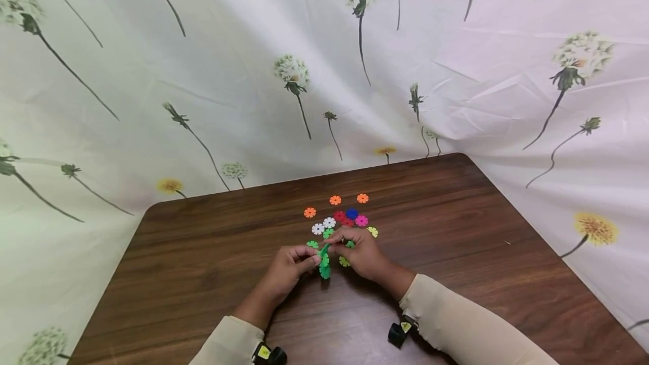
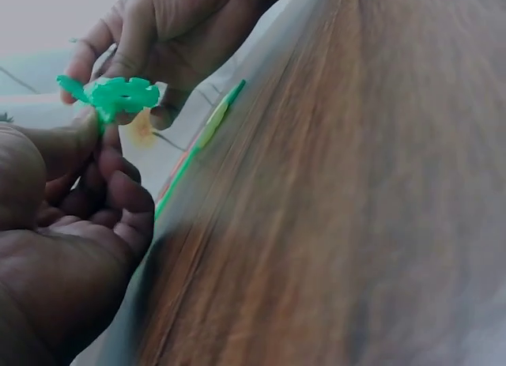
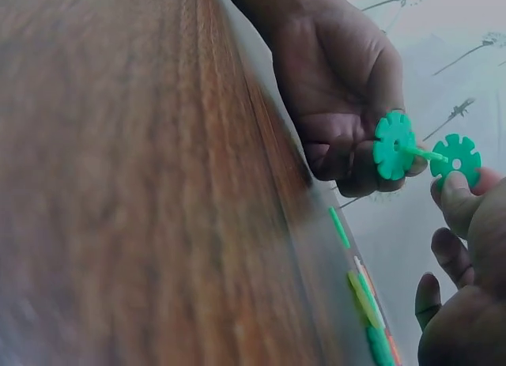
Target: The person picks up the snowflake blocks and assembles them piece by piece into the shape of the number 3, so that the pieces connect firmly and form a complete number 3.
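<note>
My left hand (image 1: pixel 287 268) pinches a small cluster of joined green notched discs (image 1: pixel 324 270) between thumb and fingers. In the right wrist view one disc (image 3: pixel 387 149) of that cluster faces the camera, and another sticks out from it edge-on. My right hand (image 1: pixel 364 253) pinches a further green notched disc (image 3: pixel 456 154) by its rim, thumb laid on its face. This disc meets the edge-on piece in that view. Both hands are raised over the table, fingertips close together. In the left wrist view the green pieces (image 2: pixel 122 96) overlap the right hand's fingers.
Loose notched discs lie beyond my hands on the brown wooden table (image 1: pixel 203 275): several orange ones (image 1: pixel 335 200), white (image 1: pixel 318 228), red (image 1: pixel 338 216), blue (image 1: pixel 352 214), pink (image 1: pixel 361 221), yellow (image 1: pixel 372 232) and green (image 1: pixel 312 244). A flower-printed cloth (image 1: pixel 228 72) hangs behind the table.
</note>
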